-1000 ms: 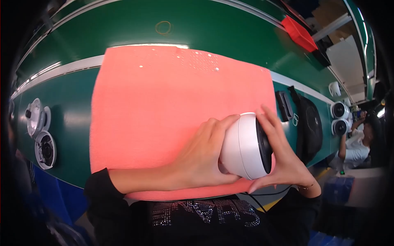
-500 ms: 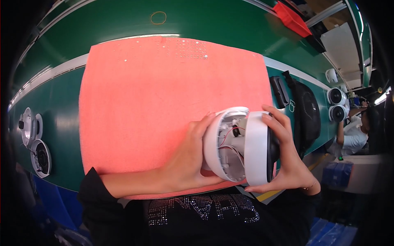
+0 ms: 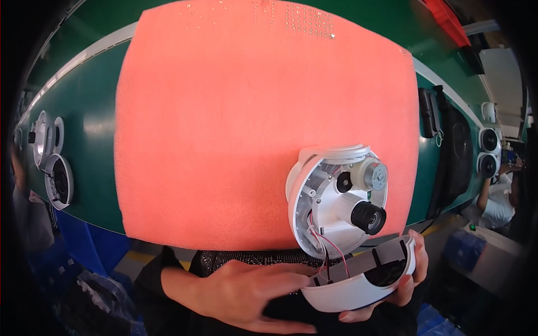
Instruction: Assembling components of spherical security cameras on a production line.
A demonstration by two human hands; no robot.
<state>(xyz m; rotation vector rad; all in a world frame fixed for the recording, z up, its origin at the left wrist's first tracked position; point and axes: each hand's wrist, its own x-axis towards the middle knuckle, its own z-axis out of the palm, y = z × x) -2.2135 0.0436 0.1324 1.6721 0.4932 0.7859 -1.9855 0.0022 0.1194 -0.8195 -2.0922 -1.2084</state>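
Note:
On the pink foam mat (image 3: pixel 252 112), near its front right, rests a round white housing (image 3: pixel 297 224). It lies open toward the right, showing a silver motor (image 3: pixel 376 175) and a black lens barrel (image 3: pixel 369 217). Thin red and dark wires run from it down to a white cover (image 3: pixel 342 294). My right hand (image 3: pixel 412 274) holds that cover by its right end and underside, tilted, off the mat's front edge. My left hand (image 3: pixel 241 291) is beside the cover's left end, fingers stretched and apart, somewhat blurred; whether a fingertip touches the cover I cannot tell.
Opened white housings (image 3: pixel 59 179) lie on the green table (image 3: pixel 92 140) at left. Right of the mat are a black case (image 3: pixel 428 112) and a black bag (image 3: pixel 455 157). Farther right, a person (image 3: pixel 496 201) sits near more round units (image 3: pixel 488 140).
The cover has come away from the housing and moved down toward me in my right hand. My left hand has left the housing, which now rests on the mat. The view has shifted.

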